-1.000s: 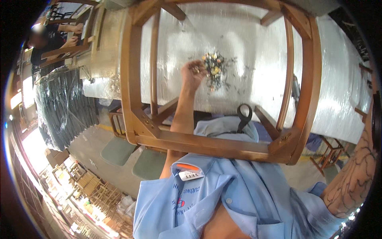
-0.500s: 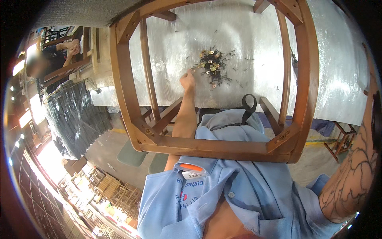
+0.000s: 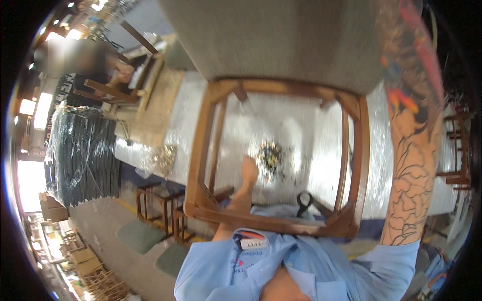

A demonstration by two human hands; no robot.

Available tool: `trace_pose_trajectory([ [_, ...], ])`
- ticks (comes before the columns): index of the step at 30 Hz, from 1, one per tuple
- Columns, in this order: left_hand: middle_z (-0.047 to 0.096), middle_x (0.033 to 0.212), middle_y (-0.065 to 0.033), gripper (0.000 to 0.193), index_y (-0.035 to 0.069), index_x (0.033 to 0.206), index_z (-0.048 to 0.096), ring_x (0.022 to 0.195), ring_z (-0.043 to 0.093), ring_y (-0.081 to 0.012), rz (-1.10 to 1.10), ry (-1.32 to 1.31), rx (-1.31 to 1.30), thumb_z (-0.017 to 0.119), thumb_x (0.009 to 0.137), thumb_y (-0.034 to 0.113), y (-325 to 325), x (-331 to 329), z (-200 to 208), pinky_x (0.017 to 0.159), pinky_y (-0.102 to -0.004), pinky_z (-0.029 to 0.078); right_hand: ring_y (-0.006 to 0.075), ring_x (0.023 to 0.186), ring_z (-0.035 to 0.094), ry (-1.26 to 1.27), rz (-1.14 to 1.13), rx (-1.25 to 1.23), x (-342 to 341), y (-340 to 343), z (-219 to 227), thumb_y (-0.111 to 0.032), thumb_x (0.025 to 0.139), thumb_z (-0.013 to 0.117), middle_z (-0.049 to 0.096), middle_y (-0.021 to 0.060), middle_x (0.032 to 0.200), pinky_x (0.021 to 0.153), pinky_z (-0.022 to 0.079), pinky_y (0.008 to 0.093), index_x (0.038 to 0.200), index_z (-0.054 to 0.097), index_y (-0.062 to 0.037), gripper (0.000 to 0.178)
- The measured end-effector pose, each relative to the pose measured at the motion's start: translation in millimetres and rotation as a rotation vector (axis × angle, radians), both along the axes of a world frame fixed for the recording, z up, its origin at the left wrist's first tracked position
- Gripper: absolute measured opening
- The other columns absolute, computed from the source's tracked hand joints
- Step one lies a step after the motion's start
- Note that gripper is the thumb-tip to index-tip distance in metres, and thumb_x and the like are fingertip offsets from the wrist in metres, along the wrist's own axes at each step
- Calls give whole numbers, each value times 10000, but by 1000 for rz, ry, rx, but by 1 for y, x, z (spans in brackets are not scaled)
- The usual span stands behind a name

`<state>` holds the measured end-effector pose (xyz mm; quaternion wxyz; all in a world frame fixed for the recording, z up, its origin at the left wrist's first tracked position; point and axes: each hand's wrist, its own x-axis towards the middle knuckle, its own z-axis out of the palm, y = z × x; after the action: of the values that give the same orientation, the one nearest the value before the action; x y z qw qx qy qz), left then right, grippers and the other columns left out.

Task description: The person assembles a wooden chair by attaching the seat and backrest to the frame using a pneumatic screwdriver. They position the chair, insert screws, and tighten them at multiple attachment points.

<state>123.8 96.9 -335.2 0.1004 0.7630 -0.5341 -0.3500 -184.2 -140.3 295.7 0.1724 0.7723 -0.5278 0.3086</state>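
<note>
Your left hand (image 3: 249, 169), seen through wooden frame (image 3: 271, 223), just beside hardware pile (image 3: 270, 155); blurred, grip indeterminable. Your right hand outside camera coverage, grip unverifiable.

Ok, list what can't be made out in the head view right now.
- Right hand: out of view; the right arm runs off the head view's top edge.
- Left hand: blurred in the head view; whether its fingers hold anything can't be told.
- Pile: head view, pieces too small and blurred to tell apart.
- Left forearm: partly hidden in the head view by the frame.
- Grey pad: cut off by the head view's top edge.
</note>
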Motion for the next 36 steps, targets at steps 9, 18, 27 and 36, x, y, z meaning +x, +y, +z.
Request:
trace_pose_trajectory([
  [9,649,722,-179,246,-9,916,614,654,646,-327,217,297,-363,528,939,220,15,1,-29,618,-450,503,400,934,678,15,20,-62,48,21,77,-781,687,626,705,240,937,842,527,485,890,736,-10,804],
  [18,483,693,9,160,131,805,526,598,499,-113,-509,934,-386,555,938,216,82,40,87,525,-275,402,335,1122,643,156,-322,-173,28,0,45,-863,731,511,653,185,1240,963,489,473,1302,605,-25,1018],
  [27,436,665,43,217,96,855,536,526,388,-53,188,1773,339,574,983,267,184,117,189,467,-200,302,340,1097,660,115,-288,-126,39,-3,44,-872,704,536,681,178,1182,964,497,470,1270,634,-32,1017],
  [36,441,685,18,186,49,902,535,536,368,-72,1213,1765,132,539,1007,202,205,213,136,468,-227,298,338,1133,643,103,-338,-147,39,-7,43,-868,683,566,667,185,1210,983,487,482,1298,613,-34,1037],
])
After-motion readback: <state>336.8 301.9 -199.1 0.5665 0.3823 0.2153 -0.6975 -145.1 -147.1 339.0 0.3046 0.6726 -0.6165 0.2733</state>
